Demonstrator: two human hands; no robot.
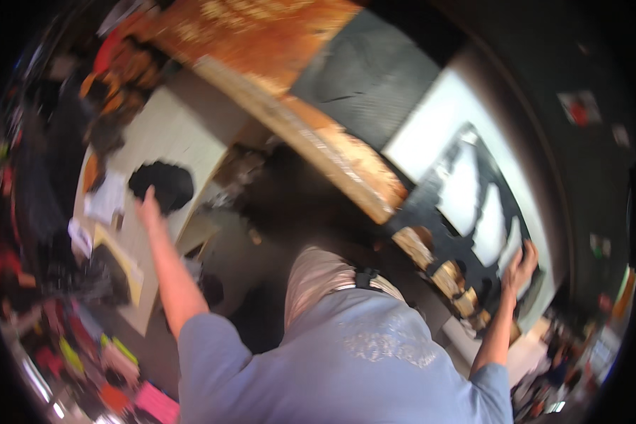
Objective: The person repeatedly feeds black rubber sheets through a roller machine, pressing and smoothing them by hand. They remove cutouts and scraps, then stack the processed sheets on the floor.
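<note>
— What is held at this moment?

— A flat black panel (473,233) with pale cut-out patches is gripped at its outer edge by the right hand (520,265). The fingers are curled over the rim, so the hand is closed on the panel. It lies tilted against a white surface (431,116) at the right, just beyond a long wooden board (318,141) with a rust-orange top.

— Why is it gripped at the edge?

— Probably because a thin sheet is most easily steadied or shifted from its rim; that is a judgement, and the blur leaves it uncertain.

— And the left hand?

— The left hand (148,208) is stretched out far to the left, fingers spread fairly wide, at the edge of a pale table (184,127). A dark, lumpy black object (164,184) lies just beside it. Whether the object is touched cannot be told; nothing is seen to be held.

— What else is visible?

— A white sheet of paper (106,198) is seen near that hand, with a yellow-edged sheet (124,261) below it. Pink and green scraps (131,374) are scattered at the lower left. The person's pale blue shirt (346,360) fills the lower middle.
</note>
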